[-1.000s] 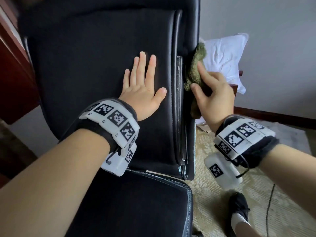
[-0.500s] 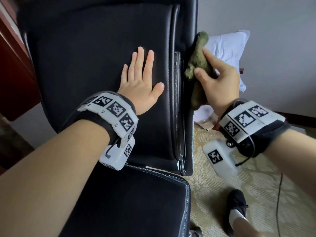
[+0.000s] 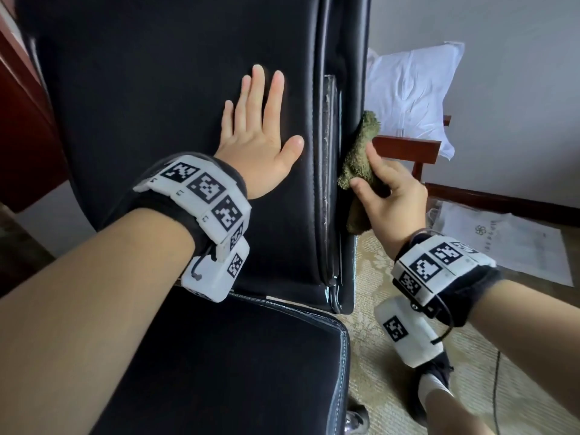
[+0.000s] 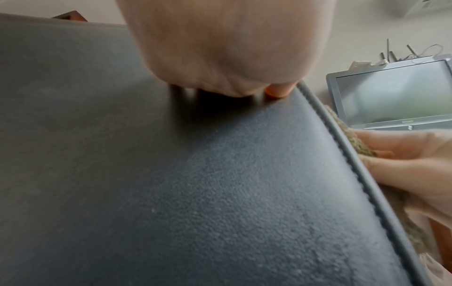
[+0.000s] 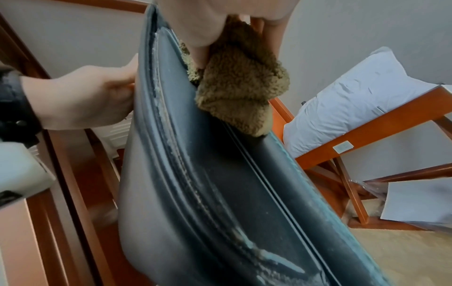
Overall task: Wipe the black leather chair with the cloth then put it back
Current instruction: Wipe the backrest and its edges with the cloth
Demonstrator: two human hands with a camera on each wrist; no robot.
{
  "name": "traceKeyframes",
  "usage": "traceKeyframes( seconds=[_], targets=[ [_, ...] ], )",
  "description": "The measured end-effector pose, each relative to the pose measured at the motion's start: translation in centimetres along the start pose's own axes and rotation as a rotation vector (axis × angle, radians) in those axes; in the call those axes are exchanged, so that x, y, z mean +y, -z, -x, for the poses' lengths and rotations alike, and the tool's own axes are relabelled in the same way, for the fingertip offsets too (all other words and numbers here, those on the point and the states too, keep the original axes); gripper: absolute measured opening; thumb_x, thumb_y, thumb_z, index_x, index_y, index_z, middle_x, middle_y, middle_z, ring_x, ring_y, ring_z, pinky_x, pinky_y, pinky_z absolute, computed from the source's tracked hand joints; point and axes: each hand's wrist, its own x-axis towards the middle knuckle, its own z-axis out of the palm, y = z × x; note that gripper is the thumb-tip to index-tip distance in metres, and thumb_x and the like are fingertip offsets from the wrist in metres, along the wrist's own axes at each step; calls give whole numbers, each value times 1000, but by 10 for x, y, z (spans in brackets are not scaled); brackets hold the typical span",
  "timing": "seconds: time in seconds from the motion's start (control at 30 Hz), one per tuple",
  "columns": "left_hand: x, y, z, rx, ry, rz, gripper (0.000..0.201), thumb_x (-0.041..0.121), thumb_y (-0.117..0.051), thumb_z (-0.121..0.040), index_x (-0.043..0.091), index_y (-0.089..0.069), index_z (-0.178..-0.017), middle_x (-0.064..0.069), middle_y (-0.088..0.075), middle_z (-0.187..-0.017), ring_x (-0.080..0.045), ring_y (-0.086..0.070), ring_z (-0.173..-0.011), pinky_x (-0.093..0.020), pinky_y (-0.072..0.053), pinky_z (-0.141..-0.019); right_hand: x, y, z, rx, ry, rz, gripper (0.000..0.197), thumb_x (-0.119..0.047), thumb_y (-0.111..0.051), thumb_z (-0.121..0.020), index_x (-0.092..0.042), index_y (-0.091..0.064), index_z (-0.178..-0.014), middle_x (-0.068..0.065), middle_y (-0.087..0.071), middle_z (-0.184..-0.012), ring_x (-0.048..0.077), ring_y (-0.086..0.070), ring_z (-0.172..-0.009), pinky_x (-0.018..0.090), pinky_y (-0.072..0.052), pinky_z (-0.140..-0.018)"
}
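Gripping a bunched olive-green cloth (image 3: 357, 164), the fingers (image 3: 375, 158) of the right hand (image 3: 394, 196) are curling around it and pressing it against the outer right edge of the black leather chair (image 3: 175, 105)'s backrest, about midway up that edge. In the right wrist view the cloth (image 5: 239, 81) is sitting bunched on the narrow side panel of the chair (image 5: 220, 193), with thumb and fingers closing over it from above.

The left hand (image 3: 260, 142) is lying flat on the front of the backrest, near its right edge, fingers straight and slightly spread, holding nothing; it appears to be steadying the chair.

Judging progress: the wiping is under way and is working along the side edge. Pale, crumbly residue or flaking is showing along the piping lower down that edge in the right wrist view, so this strip looks unfinished. Whether the front of the backrest and the seat have been wiped cannot be told. Putting the cloth back is not yet done, and where it belongs is not visible.

Beyond the chair, a white pillow (image 3: 411, 95) is resting on a wooden frame (image 3: 408, 149), and a pale sheet (image 3: 514, 246) is lying on the patterned carpet (image 3: 376, 356). The sheet is bearing a small rosette emblem and faint print, too blurred to read. In the left wrist view a screen (image 4: 396, 100) is carrying a maker's name on its lower bezel, also illegible. The wristbands are showing black-and-white square codes.
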Motion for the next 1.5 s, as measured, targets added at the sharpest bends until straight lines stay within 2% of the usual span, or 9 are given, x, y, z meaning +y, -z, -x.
traceKeyframes(
  seconds=[0.13, 0.3, 0.43, 0.53, 0.83, 0.97, 1.13, 1.3, 1.5],
  targets=[
    [-1, 1, -1, 3, -1, -5, 72, 34, -27, -97, 15, 24, -144, -7, 30, -152, -20, 26, -140, -39, 16, -113, -2, 6, -4, -47, -88, -64, 50, -13, -71, -80, -19, -53, -127, -3, -63, -97, 5, -56, -91, 10, -39, -92],
    [0, 2, 1, 2, 9, -13, 72, 34, -28, -98, 15, 23, -144, -7, 31, -152, -19, 25, -140, -37, 16, -112, -20, 11, -27, -6, -180, -220, 49, -15, -70, -78, -19, -58, -125, -19, -61, -101, 3, -61, -99, 32, -47, -98],
    [0, 1, 1, 14, 11, -13, 71, 34, -28, -98, 15, 22, -145, -7, 29, -152, -20, 24, -141, -37, 15, -112, -30, 6, -45, 31, -150, -222, 47, -18, -65, -81, -20, -56, -128, -12, -62, -113, 0, -57, -107, 27, -43, -102],
    [0, 0, 0, 16, 7, -11, 71, 33, -29, -98, 15, 22, -145, -7, 29, -152, -20, 24, -141, -38, 15, -112, -24, 4, -34, 23, -76, -84, 48, -21, -64, -85, -21, -52, -131, -4, -62, -102, 6, -57, -96, 18, -41, -94],
    [1, -1, -1, 24, 14, -21, 72, 33, -29, -97, 15, 22, -145, -7, 29, -152, -20, 24, -141, -38, 15, -113, 19, 0, 17, -46, -48, -32, 48, -16, -68, -81, -15, -54, -127, -7, -59, -101, -3, -51, -93, -1, -31, -89],
    [2, -1, 0, 32, 20, -29, 72, 32, -30, -97, 14, 22, -145, -8, 28, -153, -20, 23, -141, -38, 14, -113, 18, 3, 16, -101, -146, -71, 49, -11, -71, -79, -16, -56, -126, -5, -63, -102, -1, -54, -94, 3, -33, -92],
    [1, -2, 1, 50, 16, -22, 72, 31, -31, -97, 14, 20, -146, -8, 26, -153, -20, 23, -141, -38, 14, -112, 1, 14, -3, -56, -261, -277, 48, -8, -72, -78, -23, -59, -122, -10, -63, -106, -2, -59, -95, 27, -45, -99],
    [1, -11, 4, 171, -5, 46, 71, 27, -32, -96, 14, 15, -147, -8, 21, -155, -20, 19, -142, -38, 13, -113, -7, 11, -20, -40, -157, -282, 53, -11, -70, -80, -28, -51, -127, -12, -60, -112, 1, -56, -106, 22, -40, -103],
    [13, -41, 10, 368, 94, 296, 65, 23, -27, -92, 20, 1, -150, -3, 10, -158, -17, 13, -143, -38, 13, -112, 20, 6, 6, -100, -78, -177, 53, -14, -69, -82, -19, -50, -131, -10, -60, -103, -9, -53, -94, 12, -36, -97]
  ],
)
